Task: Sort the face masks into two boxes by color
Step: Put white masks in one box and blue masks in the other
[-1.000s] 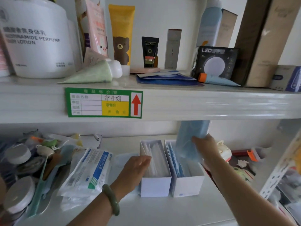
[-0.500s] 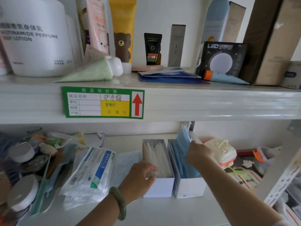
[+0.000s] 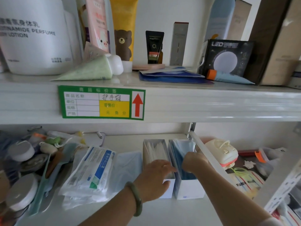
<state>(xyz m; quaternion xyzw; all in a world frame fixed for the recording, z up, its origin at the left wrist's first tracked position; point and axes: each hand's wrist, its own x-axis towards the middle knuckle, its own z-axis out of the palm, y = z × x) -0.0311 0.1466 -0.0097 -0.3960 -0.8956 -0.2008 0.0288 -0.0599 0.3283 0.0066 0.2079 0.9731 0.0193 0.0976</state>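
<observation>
Two white boxes stand side by side on the lower shelf. The left box [image 3: 168, 189] holds white masks [image 3: 155, 149]. The right box [image 3: 189, 188] holds blue masks [image 3: 183, 148]. My left hand [image 3: 154, 178], a green bangle on its wrist, rests on the front of the left box, fingers spread across its top edge. My right hand [image 3: 193, 161] is down inside the right box, fingers closed on the blue masks there. One more pale blue mask [image 3: 128, 167] lies flat on the shelf left of the boxes.
A plastic pack of medical masks [image 3: 91, 173] lies left of the loose mask, with jars and combs further left. A cream respirator-like item [image 3: 224, 152] sits right of a metal divider [image 3: 206, 154]. The upper shelf edge [image 3: 195, 105] overhangs the boxes.
My right hand has gone down from above the right box into it, carrying the blue masks in. My left hand has shifted right along the left box's front.
</observation>
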